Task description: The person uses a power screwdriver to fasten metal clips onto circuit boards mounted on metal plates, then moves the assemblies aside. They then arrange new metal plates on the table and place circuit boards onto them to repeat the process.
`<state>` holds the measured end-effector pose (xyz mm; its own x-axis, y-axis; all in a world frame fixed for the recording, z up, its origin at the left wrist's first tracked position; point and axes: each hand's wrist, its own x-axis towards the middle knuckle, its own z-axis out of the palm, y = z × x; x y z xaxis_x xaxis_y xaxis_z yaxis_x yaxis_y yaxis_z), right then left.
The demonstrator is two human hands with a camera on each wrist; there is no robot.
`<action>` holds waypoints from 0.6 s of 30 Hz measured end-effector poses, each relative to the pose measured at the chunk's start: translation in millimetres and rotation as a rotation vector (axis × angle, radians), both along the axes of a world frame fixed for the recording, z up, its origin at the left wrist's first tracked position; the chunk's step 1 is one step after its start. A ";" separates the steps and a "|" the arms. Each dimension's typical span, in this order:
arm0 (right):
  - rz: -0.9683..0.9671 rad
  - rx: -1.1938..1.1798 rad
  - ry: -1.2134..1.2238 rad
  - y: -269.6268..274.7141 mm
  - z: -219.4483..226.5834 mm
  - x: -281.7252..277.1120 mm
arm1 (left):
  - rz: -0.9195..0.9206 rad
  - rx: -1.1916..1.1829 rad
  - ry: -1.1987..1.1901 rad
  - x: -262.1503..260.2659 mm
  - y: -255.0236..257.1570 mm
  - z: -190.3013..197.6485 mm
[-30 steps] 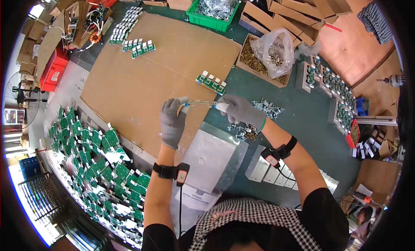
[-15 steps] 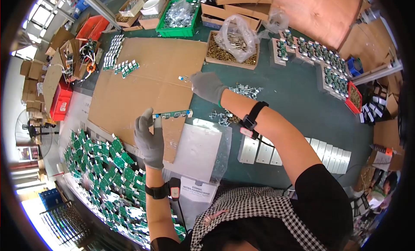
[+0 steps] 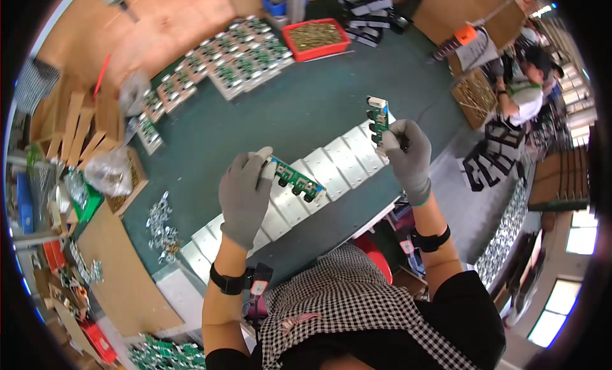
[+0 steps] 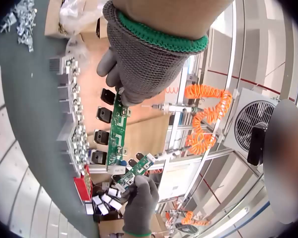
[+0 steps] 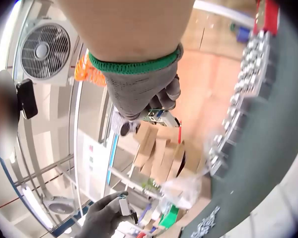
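Note:
In the head view the gloved left hand [image 3: 244, 196] pinches one end of a green circuit board [image 3: 294, 181] with black parts along its side. The gloved right hand [image 3: 409, 158] grips the lower end of a second green board [image 3: 378, 120], held roughly upright. Both boards are above a row of silver metal plates [image 3: 336, 163]. The left wrist view shows the left hand [image 4: 146, 69] at the end of its long board [image 4: 118, 131], with the other board [image 4: 135, 171] beyond. In the right wrist view, fingers of the right hand [image 5: 139, 89] hold a board [image 5: 161, 117], partly hidden.
Mounted boards on metal blocks [image 3: 229, 77] stand across the green table [image 3: 191, 159]. A red tray [image 3: 315, 40] of brass parts is behind. Loose metal clips [image 3: 160, 224] and cardboard [image 3: 127, 274] lie at the left. Another person [image 3: 529, 93] is at the right.
The head view has swung to the right. Both hands have moved from the cardboard side to above the metal plates; the right hand, earlier at a small part near the cardboard, now holds a board.

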<state>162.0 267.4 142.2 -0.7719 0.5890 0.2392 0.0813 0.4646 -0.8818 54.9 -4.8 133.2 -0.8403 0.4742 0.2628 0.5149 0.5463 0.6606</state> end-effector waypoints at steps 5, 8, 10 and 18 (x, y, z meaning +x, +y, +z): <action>-0.265 -0.224 -0.040 118.6 -21.3 102.1 | -0.297 -0.087 0.062 -4.3 200.4 -48.0; -0.347 -0.362 -0.075 149.3 -36.9 139.4 | -0.347 -0.223 0.007 -5.8 278.4 -74.9; -0.394 -0.438 -0.094 159.3 -46.6 153.1 | -0.381 -0.270 0.047 -11.0 308.5 -92.0; -0.395 -0.534 -0.068 165.2 -71.8 156.8 | -0.473 -0.487 0.025 -26.0 350.1 -120.7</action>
<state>318.9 432.6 70.4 -0.4767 0.8548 -0.2052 0.2196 -0.1102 -0.9693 28.9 345.3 12.5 -0.5100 0.8583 -0.0572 0.7832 0.4909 0.3816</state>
